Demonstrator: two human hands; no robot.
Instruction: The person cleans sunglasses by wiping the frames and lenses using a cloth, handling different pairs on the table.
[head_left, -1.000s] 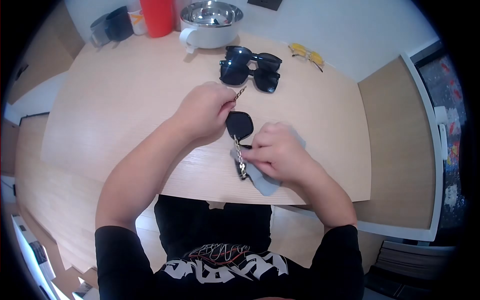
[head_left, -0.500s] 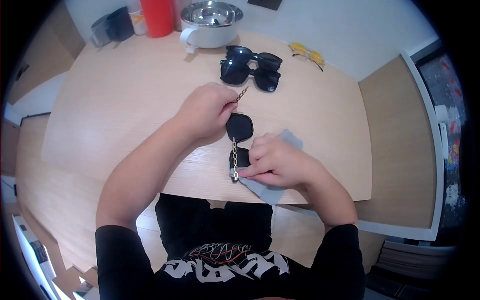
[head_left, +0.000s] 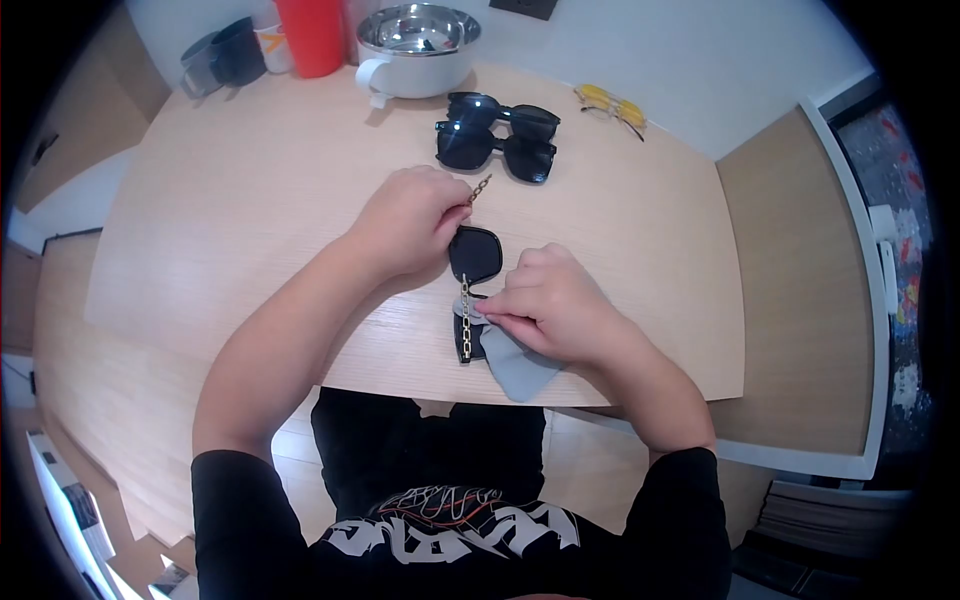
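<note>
Black sunglasses with gold chain-link temples are held above the light wooden table, one lens nearer its front edge than the other. My left hand is closed around the far end of the frame, and a bit of gold chain sticks out past its fingers. A grey cloth is pinched in my right hand, whose fingertips press it on the frame between the lenses. The cloth hangs down to the right of the near lens, partly covering it. One chain temple crosses in front of that lens.
Two pairs of black sunglasses lie behind my hands on the table. Yellow-lensed glasses are at the back right. Along the back stand a white-handled metal bowl, a red container and dark cups.
My right hand has gone down the near lens and back up towards the bridge, bringing the cloth along. My left hand has kept its hold, almost still.
</note>
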